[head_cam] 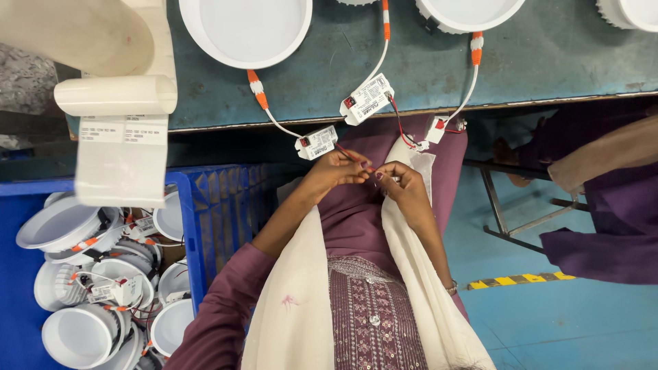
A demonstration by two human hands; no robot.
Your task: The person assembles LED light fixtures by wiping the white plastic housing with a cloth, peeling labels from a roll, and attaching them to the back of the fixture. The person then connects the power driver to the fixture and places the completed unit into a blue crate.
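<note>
My left hand (334, 168) and my right hand (402, 188) meet just below the table edge, both pinching the thin red and black wires (401, 130) between their fingertips. The wires run from a small white driver box (367, 99) lying on the table edge. A second white driver box (317, 142) hangs over the edge just above my left hand, joined by an orange-and-white cable to a round white light panel (247, 27). A white connector (436, 129) dangles beside my right hand.
More round white lights (469, 10) sit on the teal table (548, 55). A blue crate (216, 212) at my left holds several white light housings (82, 336). A roll of white labels (116, 96) hangs at the upper left. Another person's purple sleeve (603, 205) and a metal frame (504, 212) are on the right.
</note>
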